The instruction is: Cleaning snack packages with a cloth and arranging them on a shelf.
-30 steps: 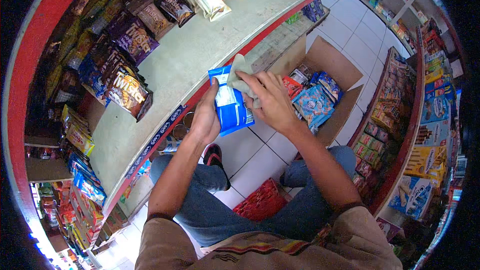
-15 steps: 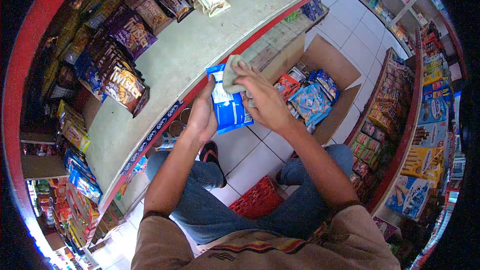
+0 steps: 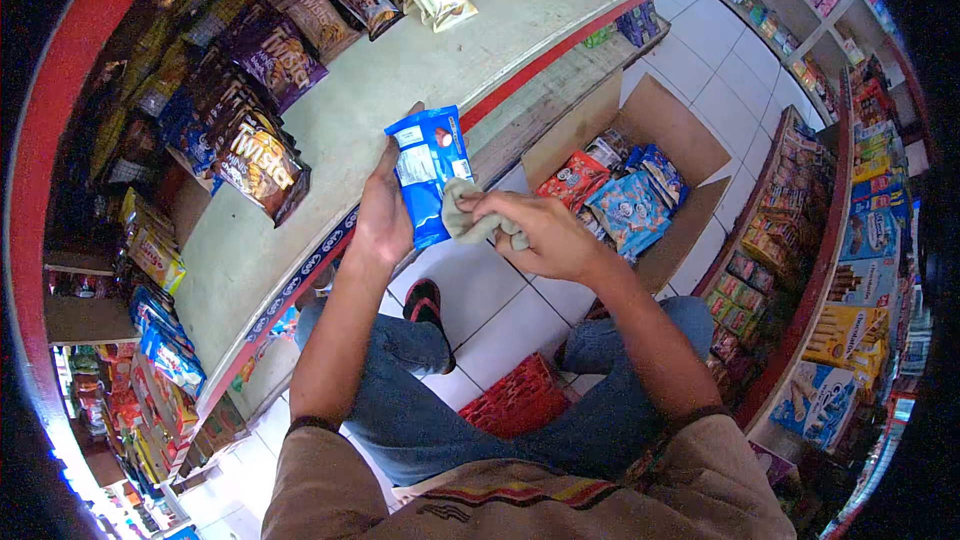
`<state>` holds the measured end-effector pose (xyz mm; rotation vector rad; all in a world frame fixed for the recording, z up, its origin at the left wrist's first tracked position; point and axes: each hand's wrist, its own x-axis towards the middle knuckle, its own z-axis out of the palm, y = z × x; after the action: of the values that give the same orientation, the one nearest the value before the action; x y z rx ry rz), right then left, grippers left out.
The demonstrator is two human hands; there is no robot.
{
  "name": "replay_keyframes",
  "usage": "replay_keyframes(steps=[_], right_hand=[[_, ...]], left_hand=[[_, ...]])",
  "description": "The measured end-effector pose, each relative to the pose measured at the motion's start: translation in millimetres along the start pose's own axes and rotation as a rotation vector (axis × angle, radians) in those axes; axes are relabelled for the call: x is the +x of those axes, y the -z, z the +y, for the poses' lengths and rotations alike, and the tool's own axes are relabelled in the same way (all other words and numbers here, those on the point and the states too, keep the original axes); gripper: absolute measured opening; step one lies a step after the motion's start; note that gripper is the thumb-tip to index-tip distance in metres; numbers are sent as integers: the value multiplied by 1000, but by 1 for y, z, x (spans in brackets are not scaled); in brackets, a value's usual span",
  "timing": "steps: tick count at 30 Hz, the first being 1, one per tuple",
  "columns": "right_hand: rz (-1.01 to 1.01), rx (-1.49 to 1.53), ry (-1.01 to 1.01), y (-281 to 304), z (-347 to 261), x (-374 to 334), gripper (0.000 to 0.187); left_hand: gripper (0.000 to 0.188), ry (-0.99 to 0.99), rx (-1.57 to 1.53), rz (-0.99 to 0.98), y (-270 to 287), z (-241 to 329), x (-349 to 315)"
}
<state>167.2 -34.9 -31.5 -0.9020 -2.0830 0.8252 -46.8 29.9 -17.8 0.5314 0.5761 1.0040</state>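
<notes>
A blue snack packet [image 3: 431, 170] with pale printed panels is held upright in my left hand [image 3: 384, 208], whose fingers wrap round its left edge and back. Bunched in my right hand [image 3: 541, 236] is a greyish-green cloth [image 3: 470, 217], pinched between the fingers. The cloth lies against the lower right edge of the packet. Both hands are in front of the shelf's red edge, above my knees.
A grey shelf [image 3: 350, 115] with several snack bags [image 3: 262, 162] runs along the left. An open cardboard box [image 3: 690, 135] of packets [image 3: 632, 212] stands on the white-tiled floor. A red woven stool [image 3: 515, 398] is between my legs; stocked racks [image 3: 765, 230] line the right.
My left hand has moved the packet slightly left and up. My right hand with the cloth has slid from the packet's upper face down to its lower right edge.
</notes>
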Motion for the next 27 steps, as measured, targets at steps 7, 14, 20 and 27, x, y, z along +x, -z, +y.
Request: replay_keyframes(steps=[7, 14, 20, 27], right_hand=[[511, 156, -299, 17, -8, 10, 43], [189, -267, 64, -25, 0, 22, 63], [75, -266, 161, -26, -16, 14, 60], [-140, -274, 231, -10, -15, -1, 65]], left_hand=[[57, 248, 135, 21, -5, -17, -5], [58, 186, 79, 117, -19, -36, -12], [48, 64, 94, -25, -2, -14, -5], [50, 46, -81, -53, -4, 9, -2]])
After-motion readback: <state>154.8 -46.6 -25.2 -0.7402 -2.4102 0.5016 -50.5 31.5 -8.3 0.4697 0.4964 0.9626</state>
